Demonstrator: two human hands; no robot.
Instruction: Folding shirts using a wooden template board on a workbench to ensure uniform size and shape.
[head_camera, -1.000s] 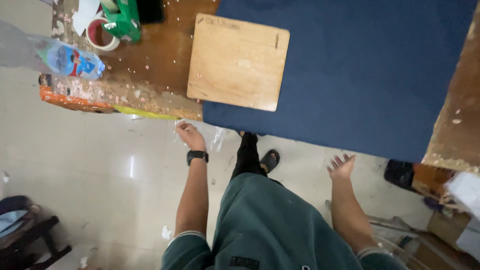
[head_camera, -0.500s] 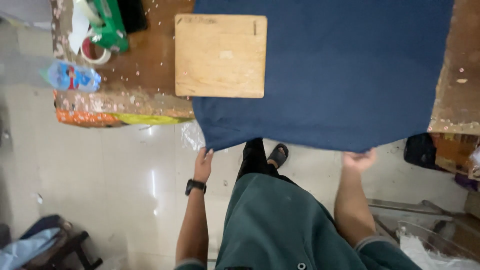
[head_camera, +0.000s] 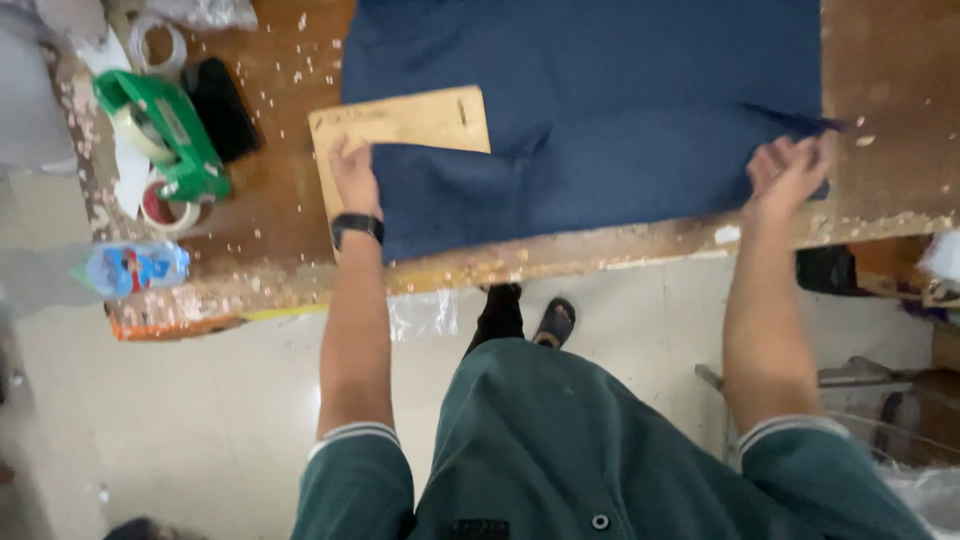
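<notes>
Both hands on folded dark blue cloth (head_camera: 600, 130) at the worn wooden bench (head_camera: 880, 90) edge.
Left hand (head_camera: 352, 172) presses flat, fingers extended, on the cloth over a pale rectangular wooden board (head_camera: 400, 125); right hand (head_camera: 790, 170) pinches the cloth's fold. Green tape dispenser (head_camera: 165, 130) beyond the left fingers.

Hanging cloth (head_camera: 600, 130) edge now folded up over board (head_camera: 400, 125)

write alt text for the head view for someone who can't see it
Seen from above, a person in a green shirt folds a dark blue cloth over a thin wooden board on a worn table, left hand and right hand each pressing a folded corner. A green tape dispenser and a plastic bottle sit at the left.
</notes>
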